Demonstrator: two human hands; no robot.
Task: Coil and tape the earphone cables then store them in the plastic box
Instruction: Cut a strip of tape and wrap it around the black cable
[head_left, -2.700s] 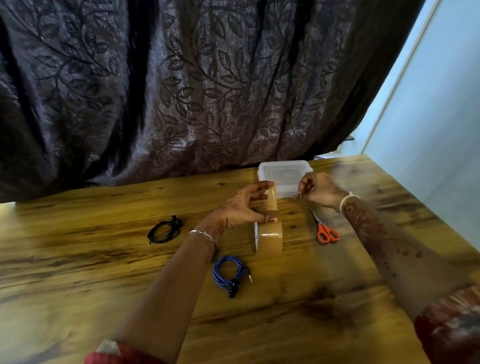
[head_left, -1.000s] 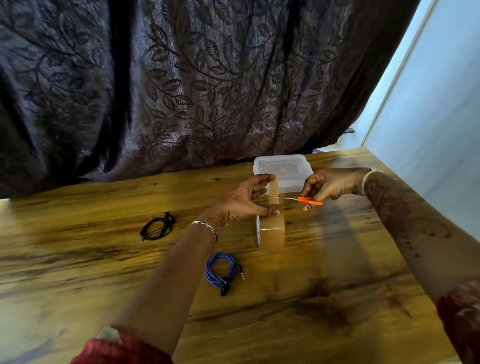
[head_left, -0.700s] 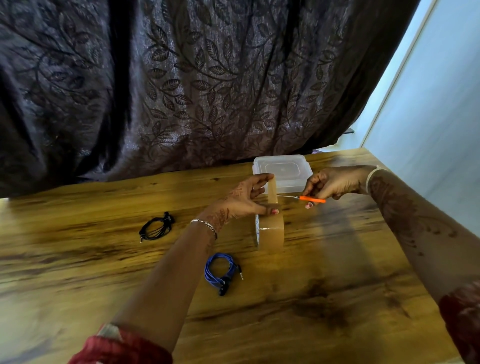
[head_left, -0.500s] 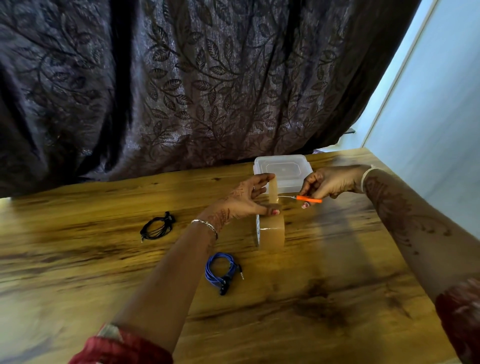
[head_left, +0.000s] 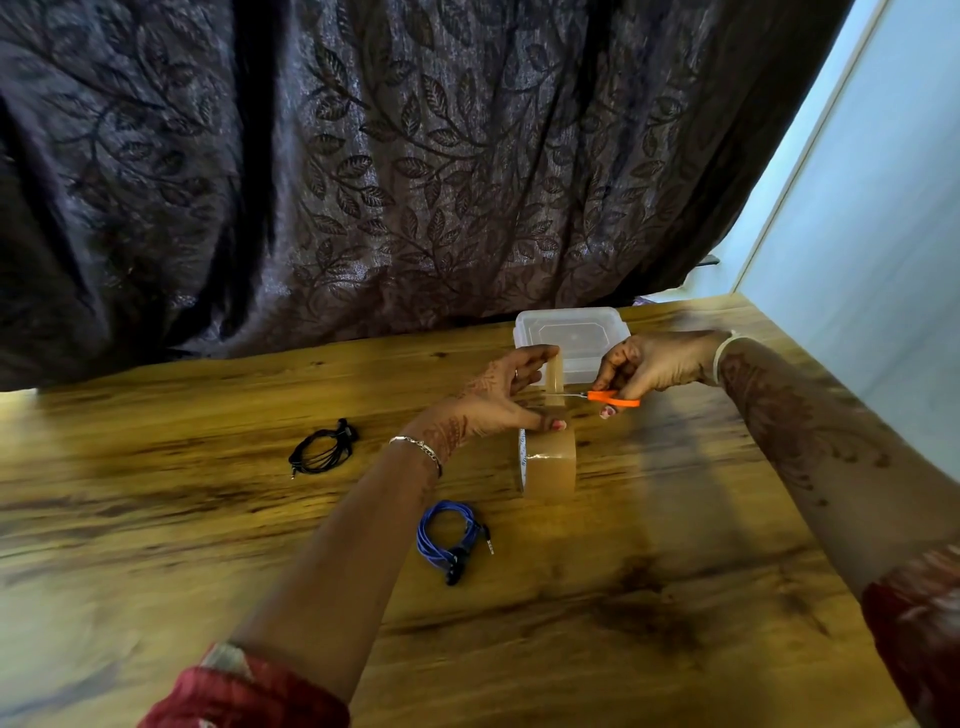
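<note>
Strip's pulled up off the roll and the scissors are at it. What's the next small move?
Probably close the scissors to snip the tape strip. The left hand holds it taut above the tape roll, and the right hand has the blades at the strip.

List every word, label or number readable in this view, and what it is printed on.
None can be read.
Brown packing tape roll: faint marks on its white inner core, too small and blurred to read.
Clear plastic box, orange-handled scissors, both coiled earphones: no visible text.

Wooden table (head_left: 675, 597) bears plastic box (head_left: 571, 332); tape roll (head_left: 550, 462); black earphones (head_left: 322, 449); blue earphones (head_left: 449, 535).
</note>
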